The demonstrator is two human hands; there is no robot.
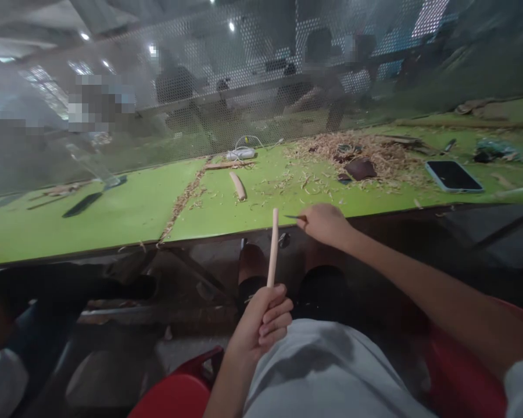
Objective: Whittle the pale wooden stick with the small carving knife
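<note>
My left hand (268, 319) is wrapped round the lower end of a pale wooden stick (273, 249), which points up and away from my lap, slightly curved. Its far tip reaches just over the front edge of the green table. My right hand (325, 223) is closed around a small knife (292, 217), whose thin dark blade points left toward the stick's tip. Between blade and stick there is a small gap. Most of the knife's handle is hidden in my fist. Beyond them, a second curved wooden piece (237, 186) lies on the table.
A heap of wood shavings (387, 152) covers the table's back right, with a brown scrap (361, 169) in it. Nearby lies a phone (454, 176). A white corded object (241, 153) rests by the mesh screen (244, 87). At left are a clear bottle (93, 165) and another person's arm (70, 281).
</note>
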